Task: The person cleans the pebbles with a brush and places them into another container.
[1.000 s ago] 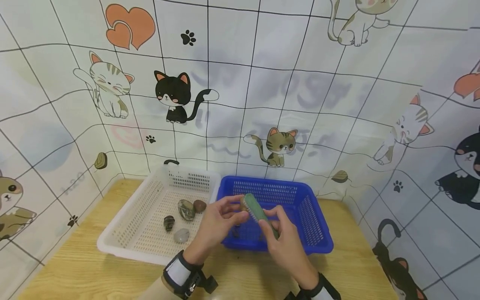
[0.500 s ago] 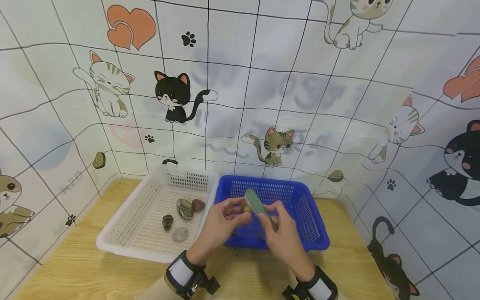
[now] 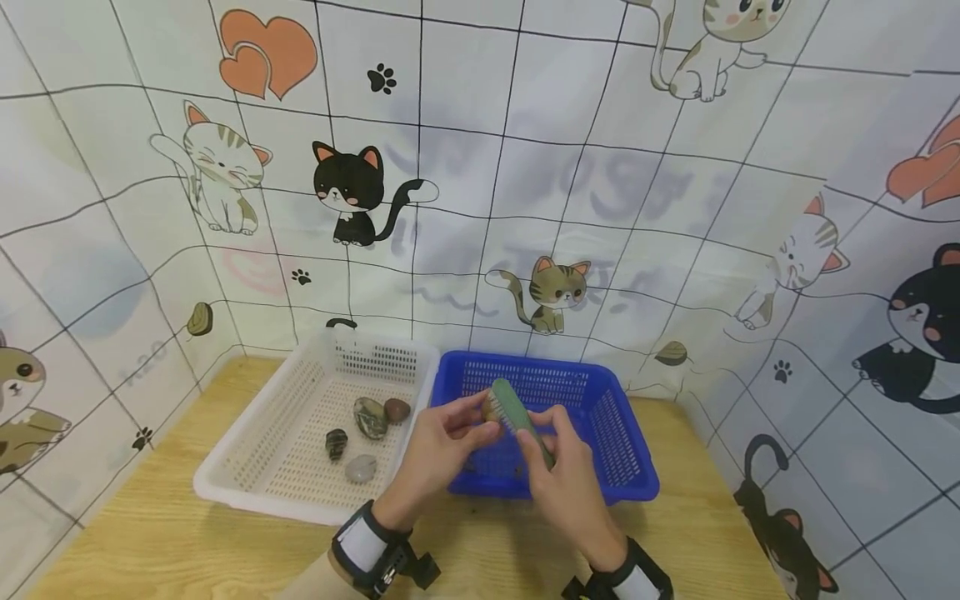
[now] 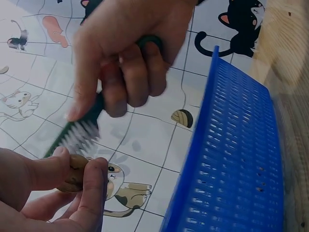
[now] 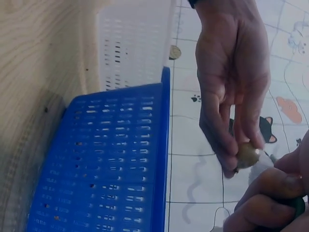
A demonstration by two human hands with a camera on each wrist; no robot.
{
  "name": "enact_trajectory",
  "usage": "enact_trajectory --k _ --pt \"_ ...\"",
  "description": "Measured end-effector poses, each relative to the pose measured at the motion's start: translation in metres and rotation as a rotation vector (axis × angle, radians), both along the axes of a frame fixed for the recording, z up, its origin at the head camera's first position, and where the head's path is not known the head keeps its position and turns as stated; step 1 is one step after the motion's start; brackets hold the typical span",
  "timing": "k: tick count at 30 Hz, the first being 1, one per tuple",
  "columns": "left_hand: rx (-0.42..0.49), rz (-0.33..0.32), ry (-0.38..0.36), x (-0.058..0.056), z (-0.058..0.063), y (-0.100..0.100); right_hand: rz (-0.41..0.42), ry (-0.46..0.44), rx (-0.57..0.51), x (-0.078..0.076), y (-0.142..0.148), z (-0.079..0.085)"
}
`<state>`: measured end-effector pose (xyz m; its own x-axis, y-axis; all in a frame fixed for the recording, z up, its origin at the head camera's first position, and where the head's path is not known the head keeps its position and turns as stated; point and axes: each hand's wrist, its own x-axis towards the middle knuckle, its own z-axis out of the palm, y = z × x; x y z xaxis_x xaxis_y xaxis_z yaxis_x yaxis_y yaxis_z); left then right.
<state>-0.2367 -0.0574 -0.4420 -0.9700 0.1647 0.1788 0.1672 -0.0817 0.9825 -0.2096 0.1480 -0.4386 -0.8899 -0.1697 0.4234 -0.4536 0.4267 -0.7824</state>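
Note:
My left hand [image 3: 442, 442] pinches a brownish stone [image 4: 74, 174] between thumb and fingers, above the blue basket [image 3: 637, 462]. In my right hand [image 3: 566, 475] is a green brush [image 3: 512, 407] with pale bristles, its handle wrapped by curled fingers. The bristles meet the stone's side in the head view. From the left wrist, they look blurred just above the stone. The right wrist view shows the same stone [image 5: 247, 155] at the left fingertips, while most of the brush is hidden there.
A white basket [image 3: 247, 450] stands left of the blue one and holds a green mottled stone [image 3: 371, 417], a reddish-brown stone [image 3: 397, 410], a dark striped stone [image 3: 336, 444] and a pale grey stone [image 3: 362, 468]. Both baskets rest on a wooden table [image 3: 247, 550] against a cat-print backdrop.
Both hands stay over the blue basket, holding the stone and the brush. The brush has shifted slightly along the stone and its angle has altered a little; the head view has moved slightly.

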Motion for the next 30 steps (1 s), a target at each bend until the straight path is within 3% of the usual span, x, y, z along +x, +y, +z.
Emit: enact_trajectory --k 5,11,19,25,30 --pt "0.07 -0.01 -0.013 0.0 0.004 -0.004 -0.034 -0.045 -0.001 -0.002 0.004 -0.005" --pt "0.09 0.034 -0.02 0.0 0.009 -0.01 -0.04 -0.086 -0.004 0.007 0.006 -0.006" --pt "-0.036 0.07 0.001 0.001 0.008 -0.009 0.005 0.121 0.007 0.002 -0.004 0.004" --pt "-0.021 0.043 0.023 0.001 0.007 -0.008 -0.013 0.136 0.007 0.0 -0.006 0.004" --pt "0.009 0.023 0.032 0.0 0.008 -0.009 0.025 0.165 0.01 0.002 -0.003 0.001"
